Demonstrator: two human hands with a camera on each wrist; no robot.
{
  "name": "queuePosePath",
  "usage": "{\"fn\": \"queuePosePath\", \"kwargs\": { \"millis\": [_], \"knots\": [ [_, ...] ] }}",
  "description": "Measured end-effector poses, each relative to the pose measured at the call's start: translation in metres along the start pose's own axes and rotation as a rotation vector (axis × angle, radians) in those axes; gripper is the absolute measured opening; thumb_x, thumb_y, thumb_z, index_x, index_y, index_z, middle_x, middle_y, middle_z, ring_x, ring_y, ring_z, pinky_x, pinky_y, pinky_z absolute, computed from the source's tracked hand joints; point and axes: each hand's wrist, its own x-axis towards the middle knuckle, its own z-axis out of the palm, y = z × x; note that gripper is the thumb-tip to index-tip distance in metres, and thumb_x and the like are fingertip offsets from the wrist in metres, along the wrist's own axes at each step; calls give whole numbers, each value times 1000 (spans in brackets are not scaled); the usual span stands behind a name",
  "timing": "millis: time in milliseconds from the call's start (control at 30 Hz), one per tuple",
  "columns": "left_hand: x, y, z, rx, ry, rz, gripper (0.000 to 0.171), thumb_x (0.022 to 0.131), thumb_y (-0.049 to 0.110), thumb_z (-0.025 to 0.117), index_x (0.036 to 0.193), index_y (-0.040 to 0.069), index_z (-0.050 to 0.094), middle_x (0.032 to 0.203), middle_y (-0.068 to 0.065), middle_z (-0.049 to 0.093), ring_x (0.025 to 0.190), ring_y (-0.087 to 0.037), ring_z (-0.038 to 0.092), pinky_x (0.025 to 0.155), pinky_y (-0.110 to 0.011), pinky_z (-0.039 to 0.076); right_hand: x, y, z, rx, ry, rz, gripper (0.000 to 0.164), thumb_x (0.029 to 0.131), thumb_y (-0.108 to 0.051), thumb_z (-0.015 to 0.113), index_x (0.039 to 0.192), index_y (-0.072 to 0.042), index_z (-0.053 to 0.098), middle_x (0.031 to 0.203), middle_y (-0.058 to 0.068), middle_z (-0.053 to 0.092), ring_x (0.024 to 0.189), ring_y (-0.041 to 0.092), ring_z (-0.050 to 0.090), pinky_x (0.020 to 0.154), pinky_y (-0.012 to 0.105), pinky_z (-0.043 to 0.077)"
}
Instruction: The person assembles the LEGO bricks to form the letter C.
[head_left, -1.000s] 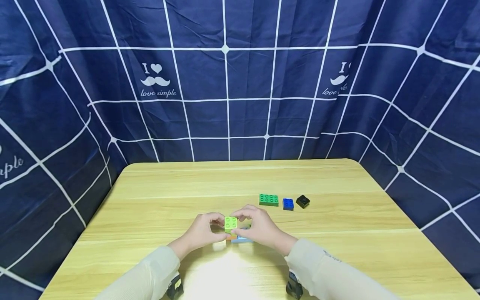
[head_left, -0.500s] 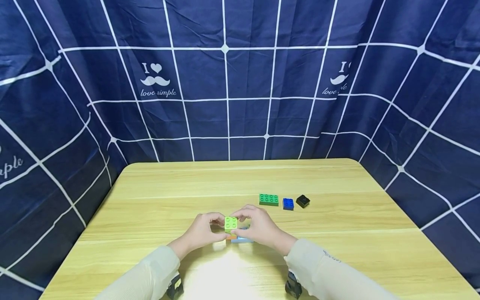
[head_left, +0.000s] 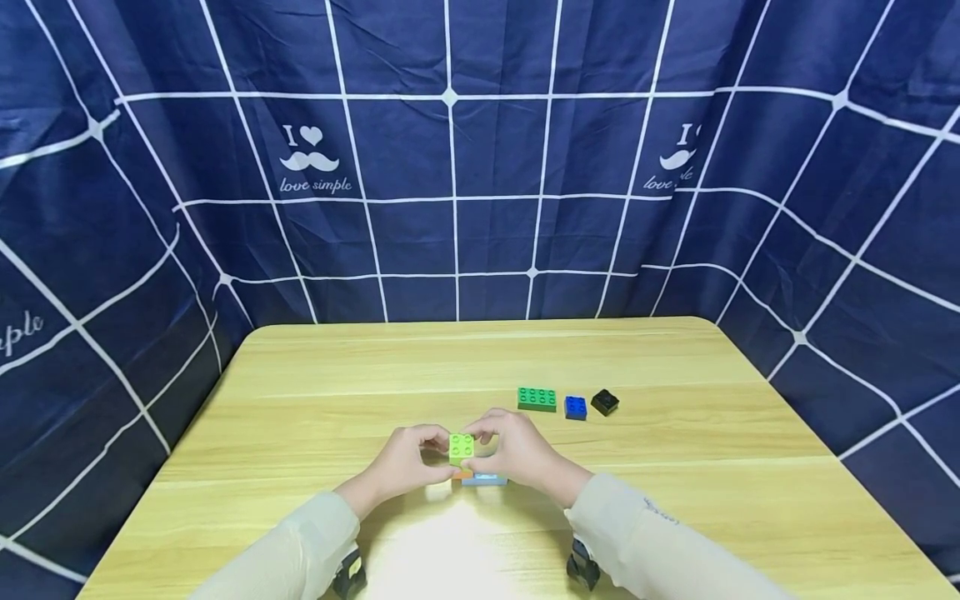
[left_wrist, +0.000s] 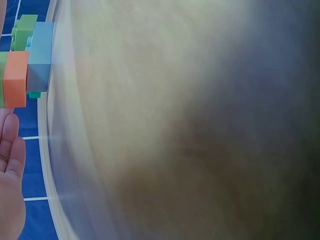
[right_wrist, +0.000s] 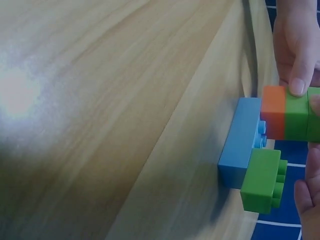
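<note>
Both hands meet at a small stack of toy building bricks close to the table's front. At its base lies a light blue brick (right_wrist: 239,142), with an orange brick (right_wrist: 273,112) on one end. Above the orange come two lime-green bricks (head_left: 461,448), one on the other. A separate green brick (right_wrist: 261,180) sits on the blue brick's other end. My left hand (head_left: 405,458) pinches the stack from the left, its thumb on the lower lime-green brick. From the right, my right hand (head_left: 522,454) grips the upper lime-green brick between thumb and fingers.
Beyond the hands on the wooden table (head_left: 337,367) lie a dark green brick (head_left: 537,399), a dark blue brick (head_left: 576,407) and a black brick (head_left: 605,402). A navy curtain (head_left: 405,242) with white lines surrounds the table's back and sides.
The right sleeve and wrist camera shift slightly left. Both hands keep their hold on the stack, and the loose bricks stay where they were.
</note>
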Motion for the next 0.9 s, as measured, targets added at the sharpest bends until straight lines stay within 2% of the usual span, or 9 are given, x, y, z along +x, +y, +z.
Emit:
{"fn": "queuePosePath", "kwargs": {
  "millis": [200, 333, 633, 900],
  "knots": [
    [0, 1, -1, 18, 6, 3, 27, 76, 19, 81, 98, 12, 67, 94, 8, 66, 89, -18, 63, 86, -35, 52, 0, 2, 1, -23, 5, -15, 34, 73, -17, 83, 104, -12, 73, 92, -9, 63, 81, 10, 56, 67, 23, 48],
    [0, 3, -2, 4, 25, 13, 29, 77, 21, 80, 102, 13, 67, 96, 7, 66, 92, -19, 62, 88, -40, 50, -1, 4, 2, -24, 6, -10, 32, 74, -18, 83, 104, -13, 73, 92, -10, 64, 81, 10, 56, 67, 23, 49],
    [0, 3, -1, -28, 70, 31, 26, 79, 15, 78, 103, 12, 67, 99, 3, 67, 95, -22, 61, 88, -44, 49, -4, 6, 3, -19, 20, 4, 34, 74, -17, 83, 105, -11, 72, 92, -9, 64, 79, 10, 56, 64, 22, 49],
    [-1, 6, 0, -49, 85, 24, 25, 78, 12, 79, 100, 12, 68, 94, 6, 66, 92, -20, 61, 87, -44, 50, -6, 9, 6, -19, 43, -12, 35, 74, -19, 83, 107, -10, 72, 93, -7, 64, 80, 10, 57, 61, 22, 50]
  ]
}}
